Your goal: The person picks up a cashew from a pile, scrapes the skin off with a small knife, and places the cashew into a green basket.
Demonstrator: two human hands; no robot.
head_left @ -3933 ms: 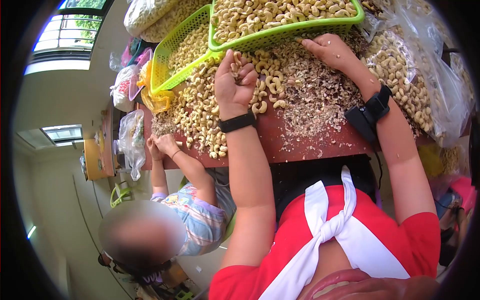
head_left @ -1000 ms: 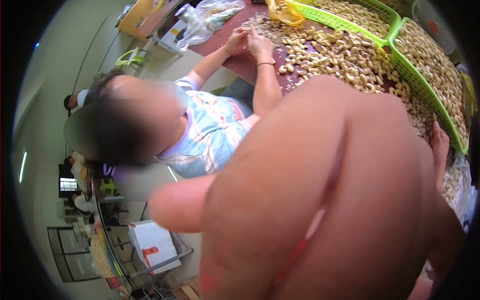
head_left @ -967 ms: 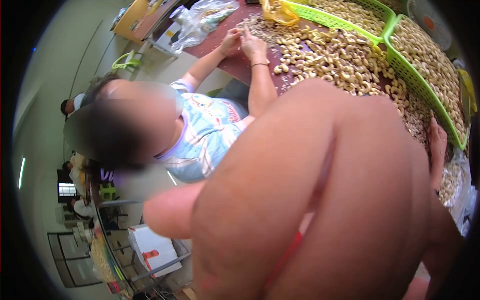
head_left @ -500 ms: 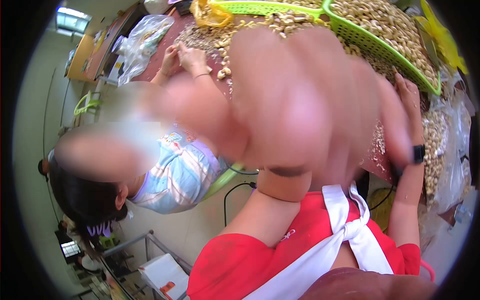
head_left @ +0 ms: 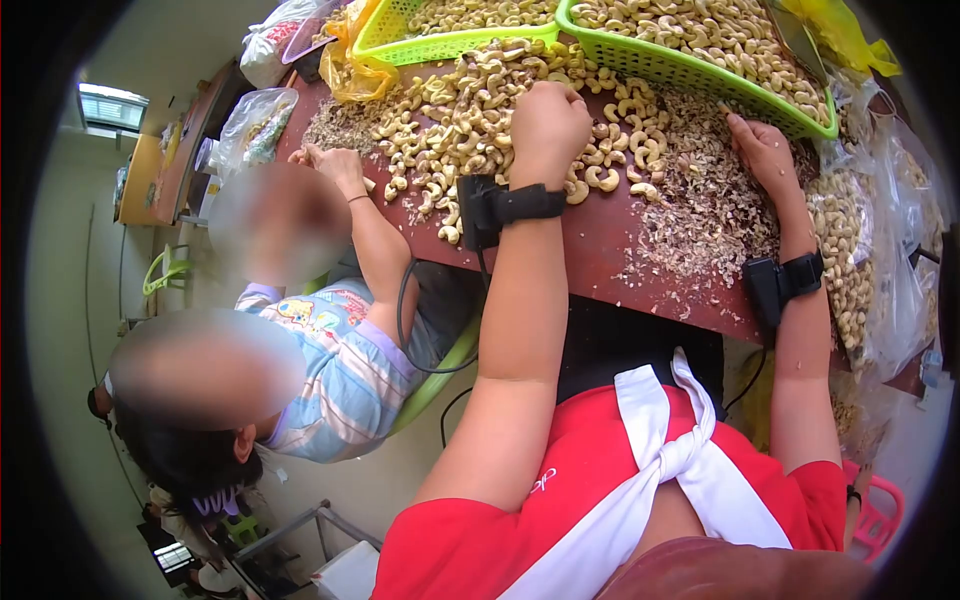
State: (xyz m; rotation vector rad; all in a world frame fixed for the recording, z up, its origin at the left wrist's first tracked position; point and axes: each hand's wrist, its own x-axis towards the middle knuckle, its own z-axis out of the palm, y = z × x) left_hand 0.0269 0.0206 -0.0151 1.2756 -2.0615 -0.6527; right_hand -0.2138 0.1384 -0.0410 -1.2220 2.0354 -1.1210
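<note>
My left hand (head_left: pixel 545 125) rests on a loose pile of cashew kernels (head_left: pixel 450 110) on the dark red table (head_left: pixel 600 250). I see its back, with the fingers curled under; what they hold is hidden. My right hand (head_left: pixel 765 155) lies flat on a heap of shell scraps (head_left: pixel 700 215). Its fingers stretch toward the rim of a green basket (head_left: pixel 690 70) full of cashews. Each wrist carries a black band with a small black device.
A second green basket (head_left: pixel 440 45) of cashews and a yellow bag (head_left: pixel 350 60) stand at the back. Clear plastic bags of cashews (head_left: pixel 880 250) line the right side. A co-worker sits to my left, both hands (head_left: pixel 335 165) at the pile's edge.
My left arm, which filled the view close to the camera, has dropped back onto the cashew pile. The view has swung from the co-worker back to the table.
</note>
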